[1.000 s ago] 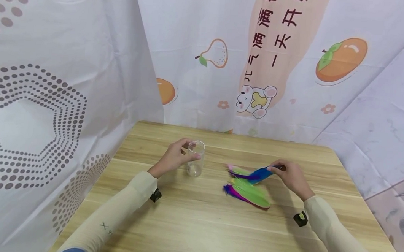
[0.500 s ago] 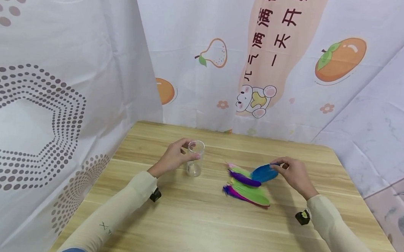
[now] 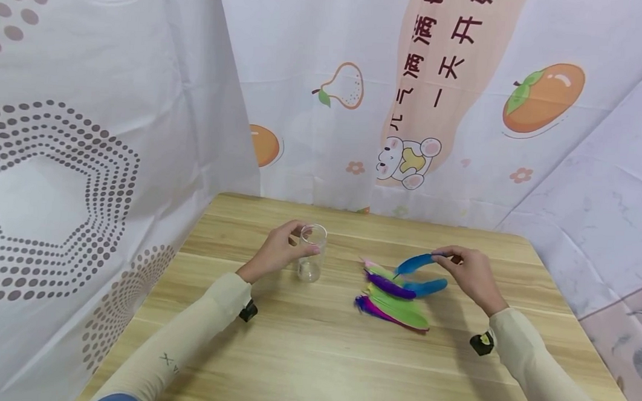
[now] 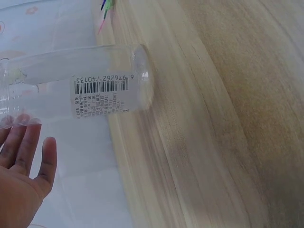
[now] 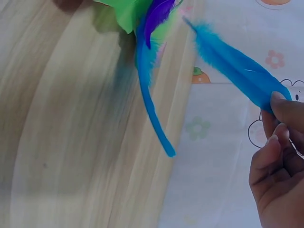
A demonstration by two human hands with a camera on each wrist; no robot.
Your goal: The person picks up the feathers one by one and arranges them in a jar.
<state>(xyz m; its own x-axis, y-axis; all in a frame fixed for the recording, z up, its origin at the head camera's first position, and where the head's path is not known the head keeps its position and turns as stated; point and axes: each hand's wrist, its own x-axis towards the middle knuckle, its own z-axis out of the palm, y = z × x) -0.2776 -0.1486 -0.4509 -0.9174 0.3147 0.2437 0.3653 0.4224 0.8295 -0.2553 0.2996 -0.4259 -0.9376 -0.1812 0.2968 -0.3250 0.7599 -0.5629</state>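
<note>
on the table point(image 3: 313, 357), the jar point(image 3: 313, 264) stands left of the feather pile point(image 3: 399, 307), apart from it. the left grip point(image 3: 278, 251) sits at the jar's left side. the right grip point(image 3: 471, 276) is right of the pile, the held feather point(image 3: 414, 263) extending leftward from it near the pile's back edge. behind the table is the curtain point(image 3: 308, 133).

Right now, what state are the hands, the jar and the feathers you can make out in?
Clear jar: upright, open-topped, nothing visible inside
Left hand: gripping the clear jar's upper part
Held blue feather: pinched at one end
Right hand: pinching that feather
Other blue feather: lying unheld
Purple feather: unheld, overlapping green
Green feathers: lying loose, overlapped
Magenta feather: unheld, partly covered
</note>
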